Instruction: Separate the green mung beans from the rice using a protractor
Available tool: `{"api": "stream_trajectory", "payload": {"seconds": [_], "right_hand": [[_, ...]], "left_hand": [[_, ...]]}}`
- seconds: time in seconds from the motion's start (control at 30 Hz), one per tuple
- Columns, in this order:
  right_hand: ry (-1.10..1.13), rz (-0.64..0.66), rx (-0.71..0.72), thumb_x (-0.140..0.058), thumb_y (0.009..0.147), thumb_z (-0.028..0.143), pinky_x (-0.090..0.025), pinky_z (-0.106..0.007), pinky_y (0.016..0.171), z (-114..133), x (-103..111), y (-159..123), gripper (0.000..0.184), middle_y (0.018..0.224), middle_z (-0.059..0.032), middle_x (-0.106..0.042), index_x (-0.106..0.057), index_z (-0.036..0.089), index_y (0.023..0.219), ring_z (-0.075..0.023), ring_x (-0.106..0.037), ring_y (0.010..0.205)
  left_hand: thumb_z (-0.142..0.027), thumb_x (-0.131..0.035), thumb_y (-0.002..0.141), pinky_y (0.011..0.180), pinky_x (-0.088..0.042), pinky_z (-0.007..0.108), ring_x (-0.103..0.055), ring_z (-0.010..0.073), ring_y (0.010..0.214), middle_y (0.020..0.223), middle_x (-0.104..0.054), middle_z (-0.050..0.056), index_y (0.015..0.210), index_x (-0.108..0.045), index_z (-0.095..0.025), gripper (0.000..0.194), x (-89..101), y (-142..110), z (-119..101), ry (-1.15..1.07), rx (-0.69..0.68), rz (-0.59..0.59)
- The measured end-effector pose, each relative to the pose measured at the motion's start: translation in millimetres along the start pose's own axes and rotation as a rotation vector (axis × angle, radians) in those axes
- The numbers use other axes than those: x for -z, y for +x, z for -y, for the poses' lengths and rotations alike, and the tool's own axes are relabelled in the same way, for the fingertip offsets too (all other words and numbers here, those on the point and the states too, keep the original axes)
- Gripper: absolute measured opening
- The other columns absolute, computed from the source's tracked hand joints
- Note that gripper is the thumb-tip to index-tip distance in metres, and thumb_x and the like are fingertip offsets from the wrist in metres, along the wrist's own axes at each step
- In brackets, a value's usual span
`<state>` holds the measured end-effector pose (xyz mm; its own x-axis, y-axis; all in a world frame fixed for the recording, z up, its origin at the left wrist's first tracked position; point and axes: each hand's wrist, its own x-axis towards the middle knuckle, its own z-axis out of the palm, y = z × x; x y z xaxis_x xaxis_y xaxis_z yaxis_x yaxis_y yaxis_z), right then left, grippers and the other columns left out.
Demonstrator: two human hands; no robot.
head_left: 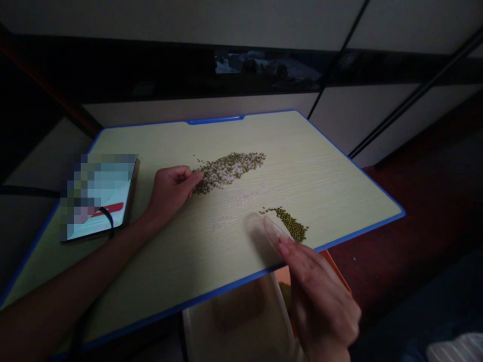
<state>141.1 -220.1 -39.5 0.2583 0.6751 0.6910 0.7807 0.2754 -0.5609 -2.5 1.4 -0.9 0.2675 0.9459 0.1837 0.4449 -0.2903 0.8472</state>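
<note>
My left hand (171, 186) rests on the tabletop with thumb and forefinger pinched at the left end of a long pile of mung beans mixed with pale grains (232, 168). Whatever its fingertips hold is too small to make out. In my right hand (320, 291), near the front edge, is a thin clear plastic piece (273, 232), slightly blurred. Its edge is beside a smaller pile of green mung beans (290, 223). Two faint patches of pale grains (243, 200) lie between the piles.
The small table (158, 143) has a blue rim. A tablet (107, 188) with a black cable stands at its left. Below the front edge are a translucent container (196, 337) and an orange container (335, 264). Pale cabinet panels (249, 108) stand behind.
</note>
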Motion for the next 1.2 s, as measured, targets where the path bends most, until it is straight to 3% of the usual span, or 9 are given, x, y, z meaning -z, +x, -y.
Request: {"api": "stream_trajectory", "payload": {"seconds": [0.13,0.2,0.27,0.4,0.5,0.63,0.8,0.97,1.2], "right_hand": [[0.191,0.159,-0.025,-0.050,0.073,-0.007,-0.049,-0.035,0.086,-19.5,36.6,35.3,0.052,0.104,0.0021,-0.068,-0.062,0.027,0.110,-0.0172,-0.062,0.097],[0.247,0.150,-0.030,-0.055,0.074,-0.001,-0.051,-0.032,0.080,-43.0,51.5,63.2,0.042,0.094,0.0032,-0.071,-0.067,0.029,0.099,-0.0157,-0.065,0.087],[0.265,0.271,-0.128,-0.063,0.071,0.005,-0.053,-0.026,0.069,-71.3,58.2,92.7,0.030,0.083,0.0031,-0.073,-0.071,0.029,0.086,-0.0132,-0.067,0.075],[0.433,0.486,-0.377,-0.070,0.066,0.013,-0.053,-0.026,0.064,-118.7,44.6,138.8,0.018,0.076,-0.0014,-0.073,-0.072,0.022,0.081,-0.0134,-0.067,0.068],[0.602,0.648,-0.496,-0.070,0.064,0.013,-0.052,-0.024,0.063,-134.0,20.6,156.2,0.017,0.075,-0.0018,-0.072,-0.071,0.018,0.080,-0.0111,-0.065,0.065],[0.681,0.798,-0.509,-0.069,0.065,0.011,-0.048,-0.020,0.058,-134.9,-9.4,165.0,0.017,0.071,-0.0015,-0.070,-0.070,0.014,0.082,-0.0082,-0.061,0.062],[0.708,0.909,-0.428,-0.067,0.066,0.008,-0.047,-0.019,0.056,-124.9,-30.7,166.6,0.019,0.071,-0.0011,-0.069,-0.070,0.012,0.084,-0.0074,-0.060,0.061],[0.779,0.997,-0.401,-0.066,0.066,0.004,-0.049,-0.019,0.062,-115.4,-38.1,162.9,0.022,0.073,-0.0012,-0.070,-0.070,0.012,0.086,-0.0072,-0.062,0.065],[0.748,1.162,-0.349,-0.065,0.068,0.009,-0.050,-0.021,0.063,-109.2,-32.7,162.3,0.021,0.072,-0.0005,-0.070,-0.070,0.014,0.089,-0.0080,-0.063,0.065]], "left_hand": [[-0.017,-0.056,0.069,0.041,-0.025,0.020,-0.032,0.0043,0.035,0.033,-0.038,-0.008,0.041,-0.042,-0.016,0.032,0.2,-0.5,-1.2,0.001,0.008,0.013],[-0.018,-0.056,0.069,0.041,-0.025,0.020,-0.032,0.0045,0.035,0.033,-0.039,-0.008,0.041,-0.042,-0.016,0.031,0.7,-1.0,-1.6,-0.002,0.013,0.016],[-0.018,-0.056,0.069,0.041,-0.024,0.021,-0.032,0.0049,0.035,0.033,-0.039,-0.008,0.041,-0.042,-0.016,0.031,1.2,-1.1,-1.7,-0.006,0.016,0.015],[-0.021,-0.056,0.067,0.039,-0.024,0.021,-0.032,0.0058,0.034,0.032,-0.038,-0.007,0.040,-0.041,-0.017,0.031,1.6,-0.5,-1.1,-0.020,0.021,0.006],[-0.022,-0.057,0.066,0.039,-0.024,0.021,-0.032,0.0058,0.034,0.032,-0.038,-0.007,0.039,-0.041,-0.017,0.031,1.3,0.0,0.0,-0.014,0.018,0.005],[-0.023,-0.057,0.065,0.039,-0.024,0.021,-0.032,0.0058,0.033,0.032,-0.037,-0.008,0.039,-0.041,-0.017,0.031,1.4,0.2,1.0,-0.004,0.019,0.008],[-0.023,-0.057,0.065,0.039,-0.025,0.020,-0.033,0.0058,0.034,0.032,-0.037,-0.007,0.039,-0.041,-0.017,0.031,2.0,0.4,0.7,0.003,0.024,0.003],[-0.023,-0.056,0.065,0.039,-0.024,0.021,-0.032,0.0059,0.034,0.033,-0.037,-0.007,0.039,-0.042,-0.017,0.031,1.7,0.4,0.3,0.015,0.038,-0.001],[-0.024,-0.057,0.065,0.040,-0.026,0.021,-0.034,0.0067,0.035,0.033,-0.038,-0.007,0.038,-0.042,-0.018,0.031,2.1,0.1,-1.6,0.021,0.030,0.012]]}}
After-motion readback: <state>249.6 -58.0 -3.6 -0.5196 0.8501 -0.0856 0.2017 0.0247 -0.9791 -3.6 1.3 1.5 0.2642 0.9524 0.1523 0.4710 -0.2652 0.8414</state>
